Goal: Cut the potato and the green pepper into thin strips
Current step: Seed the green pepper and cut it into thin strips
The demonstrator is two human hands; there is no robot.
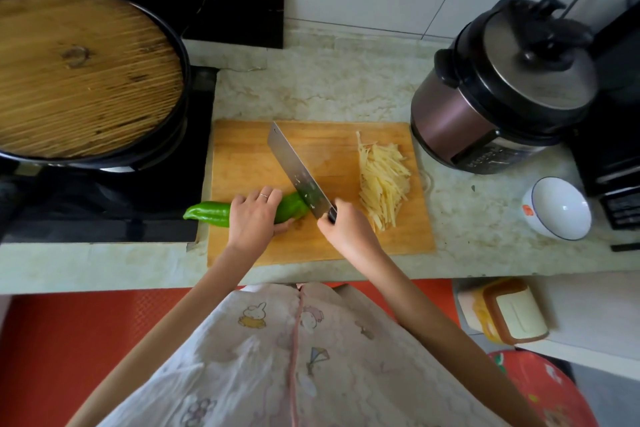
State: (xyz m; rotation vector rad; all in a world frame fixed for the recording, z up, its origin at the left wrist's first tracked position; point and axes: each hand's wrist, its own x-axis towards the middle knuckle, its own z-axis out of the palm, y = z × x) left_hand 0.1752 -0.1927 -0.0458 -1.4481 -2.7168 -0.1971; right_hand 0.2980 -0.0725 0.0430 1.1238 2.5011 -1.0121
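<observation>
A long green pepper (207,213) lies across the left edge of the wooden cutting board (249,152), its tip hanging over the stove. My left hand (254,217) grips the pepper's middle from above. My right hand (344,230) holds the handle of a cleaver (296,172), whose blade rests on the pepper's right end and points toward the back left. A pile of pale potato strips (384,180) sits on the board's right side.
A black pan with a round wooden lid (83,69) stands on the stove at left. At right stand a pressure cooker (502,90) and a white bowl (557,208). A yellow-lidded container (505,310) sits low at right.
</observation>
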